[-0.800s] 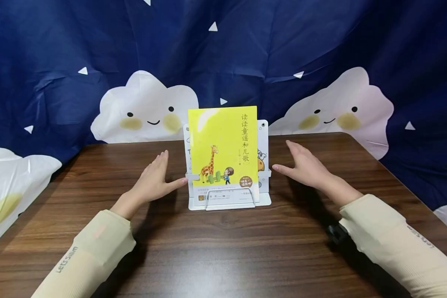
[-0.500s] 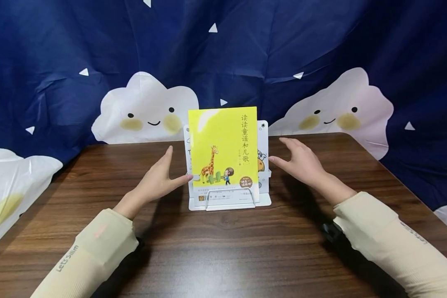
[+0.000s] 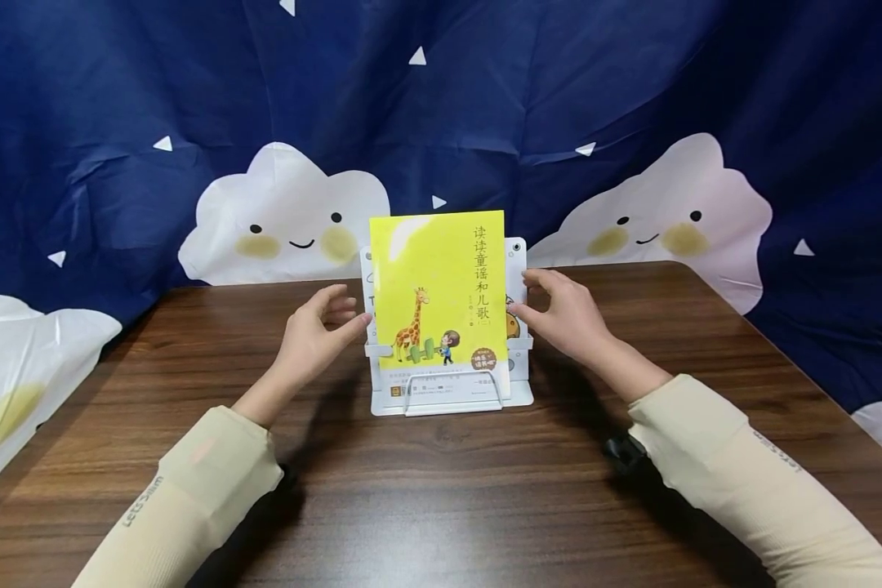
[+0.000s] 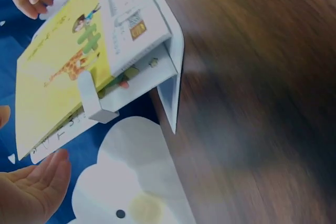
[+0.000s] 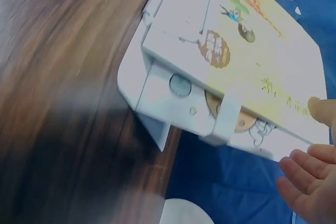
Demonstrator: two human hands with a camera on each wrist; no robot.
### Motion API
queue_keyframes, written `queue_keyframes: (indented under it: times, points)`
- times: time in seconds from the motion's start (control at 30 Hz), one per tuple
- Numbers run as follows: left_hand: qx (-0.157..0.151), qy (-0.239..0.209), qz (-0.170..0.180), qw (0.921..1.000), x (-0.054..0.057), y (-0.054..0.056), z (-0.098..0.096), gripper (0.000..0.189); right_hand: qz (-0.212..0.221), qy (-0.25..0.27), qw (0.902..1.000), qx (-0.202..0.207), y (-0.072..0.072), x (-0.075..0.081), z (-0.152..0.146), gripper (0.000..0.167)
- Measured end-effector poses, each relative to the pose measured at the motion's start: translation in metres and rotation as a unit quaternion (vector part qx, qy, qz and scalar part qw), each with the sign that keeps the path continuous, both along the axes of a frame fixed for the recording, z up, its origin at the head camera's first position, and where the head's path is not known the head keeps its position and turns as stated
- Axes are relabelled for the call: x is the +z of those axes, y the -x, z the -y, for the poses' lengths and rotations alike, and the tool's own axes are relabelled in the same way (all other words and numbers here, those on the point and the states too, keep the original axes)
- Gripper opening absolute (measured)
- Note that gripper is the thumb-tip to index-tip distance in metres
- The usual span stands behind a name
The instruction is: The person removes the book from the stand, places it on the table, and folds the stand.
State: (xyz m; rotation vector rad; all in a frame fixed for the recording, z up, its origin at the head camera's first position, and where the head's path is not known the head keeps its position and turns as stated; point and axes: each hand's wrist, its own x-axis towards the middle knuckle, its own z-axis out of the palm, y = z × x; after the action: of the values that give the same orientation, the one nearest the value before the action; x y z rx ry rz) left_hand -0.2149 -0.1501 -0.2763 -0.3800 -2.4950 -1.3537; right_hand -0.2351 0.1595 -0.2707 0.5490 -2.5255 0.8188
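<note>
Left hand [image 3: 310,336], right hand [image 3: 569,318]: flanking yellow book [image 3: 434,269] on white stand [image 3: 516,265]; thumbs spread from loosely bent fingers; contact unclear.

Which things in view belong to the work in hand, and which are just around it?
Likely part of the work:
yellow book, propped on the stand
white book stand
left hand
right hand

Just around it:
wooden table, under the stand
blue cloud-print cloth behind

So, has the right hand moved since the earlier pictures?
Yes: in the head view, the right hand has moved left, closer to the yellow book.
</note>
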Motion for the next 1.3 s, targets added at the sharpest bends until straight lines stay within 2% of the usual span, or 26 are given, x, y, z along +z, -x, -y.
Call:
queue_keyframes:
  times: [0.1,0.2,0.37,0.57,0.67,0.77,0.9,0.97,1.03,1.2,1.23,1.3]
  points:
    - [-0.013,-0.050,0.020,0.9985,0.009,-0.008,-0.008,0.048,0.015,0.007,0.9998,0.005,0.001,0.000,0.007,0.049]
    - [-0.022,-0.080,0.034,0.9960,0.011,-0.009,-0.013,0.045,0.014,0.020,0.9997,0.007,0.002,0.000,0.012,0.050]
    - [-0.029,-0.092,0.030,0.9949,-0.006,0.006,-0.011,0.044,0.029,0.048,0.9984,-0.002,0.002,-0.001,0.018,0.050]
    - [-0.020,-0.090,0.030,0.9953,-0.011,0.008,-0.016,0.038,0.048,0.091,0.9947,-0.010,0.002,-0.009,0.021,0.047]
    - [-0.013,-0.104,0.037,0.9938,-0.012,0.009,-0.017,0.033,0.056,0.117,0.9915,-0.009,0.002,-0.013,0.022,0.045]
    - [-0.016,-0.139,0.061,0.9883,-0.014,0.012,-0.017,0.030,0.065,0.141,0.9878,-0.011,0.001,-0.016,0.023,0.043]
    - [-0.019,-0.199,0.115,0.9731,-0.018,0.016,-0.016,0.029,0.085,0.165,0.9824,-0.020,0.000,-0.022,0.025,0.040]
    - [-0.016,-0.221,0.138,0.9652,-0.020,0.017,-0.016,0.028,0.103,0.181,0.9778,-0.023,0.000,-0.024,0.026,0.039]
    - [-0.012,-0.236,0.149,0.9601,-0.022,0.018,-0.015,0.028,0.127,0.215,0.9680,-0.024,-0.001,-0.026,0.027,0.038]
    - [-0.008,-0.249,0.151,0.9566,-0.024,0.019,-0.016,0.027,0.164,0.312,0.9353,-0.030,0.001,-0.031,0.031,0.036]
    - [-0.006,-0.250,0.150,0.9564,-0.024,0.020,-0.016,0.027,0.164,0.330,0.9292,-0.031,0.006,-0.037,0.030,0.036]
    - [-0.002,-0.253,0.153,0.9554,-0.023,0.019,-0.017,0.026,0.164,0.346,0.9232,-0.034,0.016,-0.048,0.028,0.037]
